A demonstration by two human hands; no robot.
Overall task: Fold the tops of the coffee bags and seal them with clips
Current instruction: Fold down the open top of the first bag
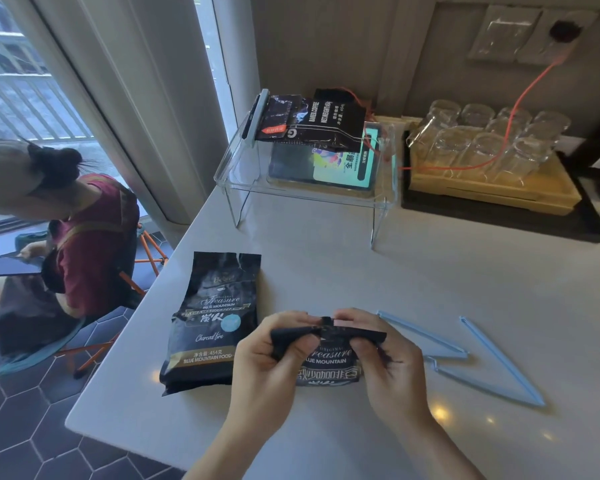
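Pale countertop (326, 271) runs beside a tall window, and in the head view both hands work at its near edge. Left hand (267, 358) and right hand (385, 358) each pinch the rolled-down top of the coffee bag (329, 362) held between them, fingers curled over the fold. That bag looks soft and crinkly at the top, full and fairly heavy below, so the fold will likely spring back unless it is held at both ends until a clip slides on. Just left of the left hand lies a second coffee bag (212, 320), flat, its top unfolded. Just right of the right hand lie two blue clips (426, 341) (499, 362), open and within easy reach. Well beyond the hands a clear riser (309, 188) carries a third bag (312, 123), clipped at its left end. Glasses (482, 140) stand on a tray beyond the right hand; another person sits far left. Nothing blocks the clips.
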